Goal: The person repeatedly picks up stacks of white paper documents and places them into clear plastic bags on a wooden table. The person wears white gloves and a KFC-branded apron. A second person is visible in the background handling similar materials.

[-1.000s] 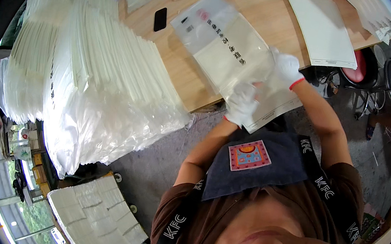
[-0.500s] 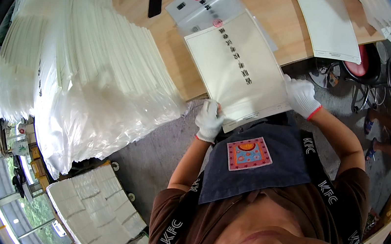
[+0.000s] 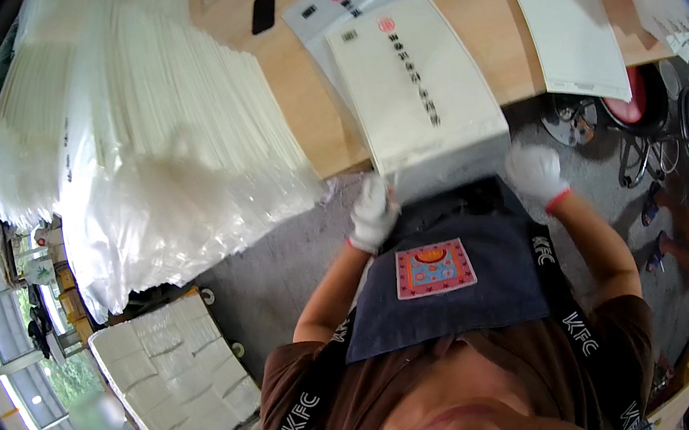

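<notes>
A cream printed sheet or thin stack of sheets (image 3: 431,87) lies at the table's near edge, with dark characters and a red round mark. From its near end a clear plastic flap (image 3: 445,174) hangs over the edge toward my apron. My left hand (image 3: 374,215), in a white knit glove, is closed at the flap's left corner, its thumb upward. My right hand (image 3: 537,172), gloved alike with a red cuff, is beside the flap's right corner. Its fingers are curled and blurred, so a grip there cannot be made out. Beneath the sheet lies a printed clear plastic bag (image 3: 314,15).
A tall fanned pile of clear plastic bags with cream sheets (image 3: 160,95) stands left. On the wooden table (image 3: 300,92) lie a black phone (image 3: 263,13) and more cream sheets (image 3: 572,40). Wrapped white bundles (image 3: 176,367) sit lower left. Stools (image 3: 646,102) and another person's feet (image 3: 656,230) are right.
The cream sheet has moved up and away from me onto the table, and a clear flap now shows at its near end. My right hand has come off the sheet's side and moved slightly down.
</notes>
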### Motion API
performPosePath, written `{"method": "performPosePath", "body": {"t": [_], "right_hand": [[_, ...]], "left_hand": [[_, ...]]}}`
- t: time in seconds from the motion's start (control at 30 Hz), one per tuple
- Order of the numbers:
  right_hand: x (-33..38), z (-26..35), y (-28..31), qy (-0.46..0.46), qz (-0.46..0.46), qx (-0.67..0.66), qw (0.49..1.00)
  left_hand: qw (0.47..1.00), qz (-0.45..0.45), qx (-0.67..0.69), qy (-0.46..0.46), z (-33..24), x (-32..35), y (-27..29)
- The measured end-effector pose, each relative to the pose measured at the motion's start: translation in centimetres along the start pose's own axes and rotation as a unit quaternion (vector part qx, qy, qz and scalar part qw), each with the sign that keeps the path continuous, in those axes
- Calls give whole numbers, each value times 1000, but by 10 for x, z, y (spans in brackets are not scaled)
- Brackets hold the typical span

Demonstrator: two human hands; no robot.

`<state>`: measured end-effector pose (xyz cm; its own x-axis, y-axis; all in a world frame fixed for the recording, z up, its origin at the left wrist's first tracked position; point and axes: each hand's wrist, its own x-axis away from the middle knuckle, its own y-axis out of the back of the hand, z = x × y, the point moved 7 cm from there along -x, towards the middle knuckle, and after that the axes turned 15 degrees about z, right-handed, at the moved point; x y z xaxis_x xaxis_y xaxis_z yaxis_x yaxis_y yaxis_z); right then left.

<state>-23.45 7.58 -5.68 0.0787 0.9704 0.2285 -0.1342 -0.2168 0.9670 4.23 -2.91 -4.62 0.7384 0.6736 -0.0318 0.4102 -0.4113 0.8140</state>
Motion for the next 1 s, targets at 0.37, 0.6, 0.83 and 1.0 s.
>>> {"method": "performPosePath", "body": {"t": [0.37, 0.6, 0.83, 1.0], "right_hand": [[-38, 10, -79, -13, 185, -801, 569], [-90, 105, 78, 223, 119, -769, 587], [-174, 238, 302, 423, 100, -702, 564], [-163, 290, 320, 420, 216, -599, 647]], "left_hand": [[955, 90, 229, 168, 10, -20, 12], [988, -82, -113, -65, -177, -13, 235], [798, -582, -138, 71, -159, 105, 443], [791, -426, -249, 362, -45, 152, 464]]}}
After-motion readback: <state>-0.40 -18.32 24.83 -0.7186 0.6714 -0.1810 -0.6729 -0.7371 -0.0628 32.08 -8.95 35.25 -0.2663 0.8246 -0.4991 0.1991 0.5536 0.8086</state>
